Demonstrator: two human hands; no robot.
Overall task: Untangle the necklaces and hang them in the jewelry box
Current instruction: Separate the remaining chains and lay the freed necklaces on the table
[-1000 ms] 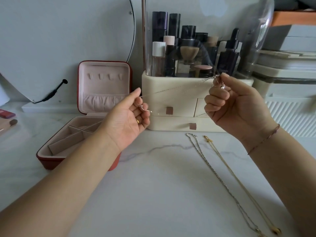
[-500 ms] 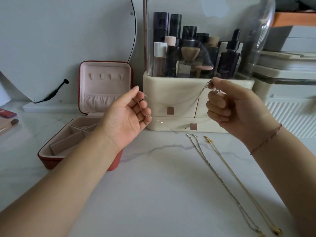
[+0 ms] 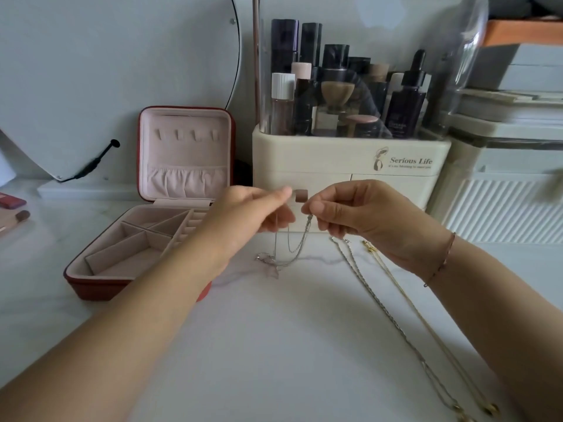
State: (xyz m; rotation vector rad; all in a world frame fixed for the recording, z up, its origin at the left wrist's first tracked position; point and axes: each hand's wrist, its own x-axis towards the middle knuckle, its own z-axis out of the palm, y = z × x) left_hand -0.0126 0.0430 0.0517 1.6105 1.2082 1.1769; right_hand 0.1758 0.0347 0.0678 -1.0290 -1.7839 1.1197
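Pinching thin silver necklace (image 3: 306,231) by its ends with left hand (image 3: 253,217) and right hand (image 3: 359,214), loop sagging onto tabletop (image 3: 274,345). Better lift clear of the loose chains (image 3: 380,303) before heading to the jewelry box (image 3: 100,281) hooks (image 3: 185,134).

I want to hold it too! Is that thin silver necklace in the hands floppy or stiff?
Probably very floppy: the thin silver necklace sags in a loop between the left hand and right hand. Likely light, since fingertip pinches seem to carry it. It may tangle easily; its low end bunches on the table.
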